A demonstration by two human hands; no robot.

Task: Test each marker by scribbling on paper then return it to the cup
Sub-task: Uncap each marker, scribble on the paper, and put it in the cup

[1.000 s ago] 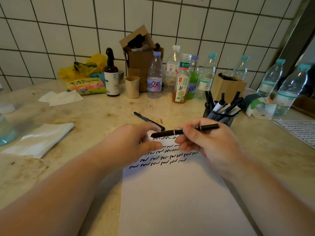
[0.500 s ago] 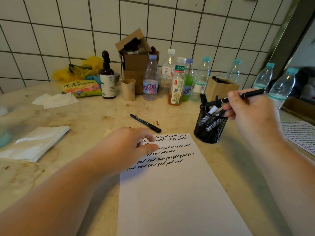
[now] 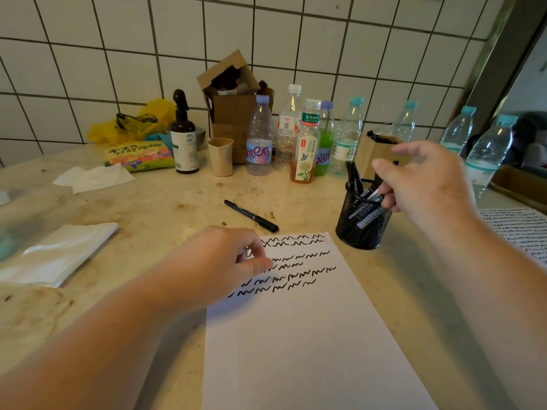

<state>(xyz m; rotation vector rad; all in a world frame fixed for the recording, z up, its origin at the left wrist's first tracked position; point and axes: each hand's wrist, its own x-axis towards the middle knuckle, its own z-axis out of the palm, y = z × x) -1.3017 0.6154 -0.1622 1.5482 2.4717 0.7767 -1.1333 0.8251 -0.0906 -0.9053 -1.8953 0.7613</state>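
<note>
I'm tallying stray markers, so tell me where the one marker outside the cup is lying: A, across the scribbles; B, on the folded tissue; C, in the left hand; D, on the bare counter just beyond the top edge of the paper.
D: the loose marker lies on the counter just past the paper, touching neither hand.

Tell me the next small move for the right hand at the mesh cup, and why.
Probably close the fingers on one marker and lift it out of the mesh cup. The right hand is at the cup's rim with its fingertips among the markers. The left hand already rests on the paper, which has bare space below the scribbles. Whether a marker is gripped yet is unclear.
</note>
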